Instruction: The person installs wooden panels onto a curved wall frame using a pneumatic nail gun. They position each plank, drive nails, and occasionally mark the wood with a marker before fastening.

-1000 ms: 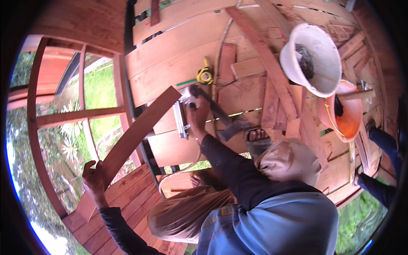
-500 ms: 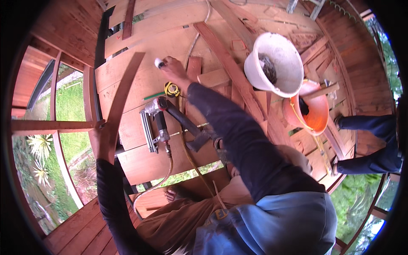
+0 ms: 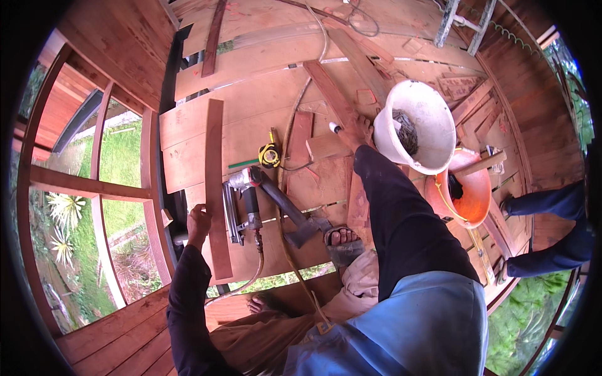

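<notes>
A long, narrow wooden board (image 3: 214, 182) lies on the deck planks at the left. My left hand (image 3: 199, 224) is closed at its left edge, fingers curled against the wood. My right hand (image 3: 357, 133) is down beside the white bucket (image 3: 433, 150), over the near end of a reddish plank (image 3: 329, 91). A short white-and-dark stick like a marker (image 3: 335, 128) pokes out of its closed fingers. Between my arms lie a nail gun (image 3: 248, 203) with a hose, a dark hatchet-like tool (image 3: 301, 232), a yellow tape measure (image 3: 269, 155) and a green pencil (image 3: 243, 164).
Nails seem to fill the white bucket's bottom. Beside it stands an orange bucket (image 3: 476, 207) with a stick across it. Offcuts (image 3: 467, 100) are scattered behind. A ladder (image 3: 464, 25) stands far right; another person's legs (image 3: 549, 203) are at right. Gaps run between the deck planks.
The board has gone from tilted to flat on the deck, and my left hand has moved down along it. My right hand has swung right, toward the white bucket, with the white-and-dark stick.
</notes>
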